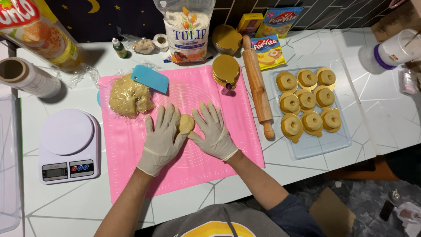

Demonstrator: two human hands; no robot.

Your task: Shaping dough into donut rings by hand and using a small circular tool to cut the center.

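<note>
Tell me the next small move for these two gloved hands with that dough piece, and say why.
Probably press the small dough ball flatter between the palms. It sits on the pink mat, cupped by the left hand and right hand, and looks like a thick round. A stack of gold moulds waits at the mat's far edge, and the tray already holds nine filled ones.

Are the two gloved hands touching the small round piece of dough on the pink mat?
Touching. The head view shows the left hand and the right hand pressed against either side of the small dough piece, with no gap visible.
</note>
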